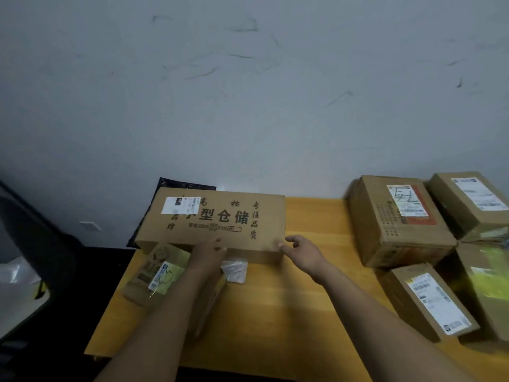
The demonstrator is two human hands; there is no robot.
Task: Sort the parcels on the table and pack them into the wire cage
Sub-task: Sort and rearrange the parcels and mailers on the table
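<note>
From the head view, a long, flat brown corrugated cardboard box (214, 219), printed with bold black characters and carrying 1 white paper label at its far-left corner, lies across the far-left part of the smooth yellow-orange wooden table (289, 312), at about 11 o'clock from the table's middle. The left hand (209, 250) grips its near edge: the thumb lies on the top face and the fingers tuck out of sight below. The right hand (303, 250) holds nothing; its loosely spread fingers just touch the box's near-right corner. Behind the box, at 12 o'clock from it, the corner of a glossy black plastic mailer bag (181, 184) sticks out against the scuffed grey wall (248, 92). At the box's 7 o'clock sits a small brown carton with yellowish tape (154, 274), touching it, and at 6 o'clock a crinkled clear plastic packet (234, 271). At the table's 3 o'clock, 4 taped brown cartons cluster together, the nearest being a blocky carton marked 5-2 (396, 219).
</note>
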